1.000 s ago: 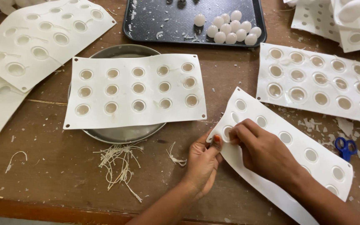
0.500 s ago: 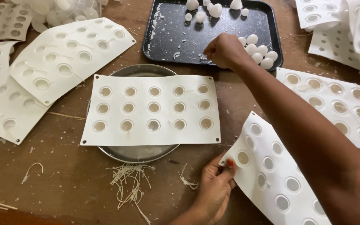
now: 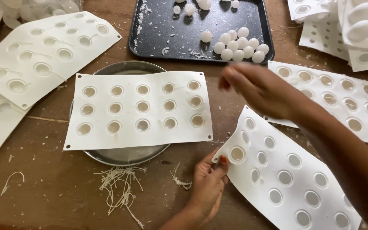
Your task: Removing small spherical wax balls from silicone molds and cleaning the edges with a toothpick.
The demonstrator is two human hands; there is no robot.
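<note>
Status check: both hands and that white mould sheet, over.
Left hand pinching corner of white mould sheet. Right hand above it, empty, fingers loose. Nothing between hand and sheet; black tray of white balls beyond.

Worn brown wooden tabletop (image 3: 43, 187) fills the view, scuffed and flecked with white crumbs; soft even light; pale string scraps (image 3: 120, 187) at six o'clock.

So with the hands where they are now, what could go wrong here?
1. The left hand pinches only one corner of the white mould sheet; being floppy, it could sag or slide off the table edge.
2. The right hand is in the air near the white balls lying loose on the black tray; a knock might set them rolling.
</note>
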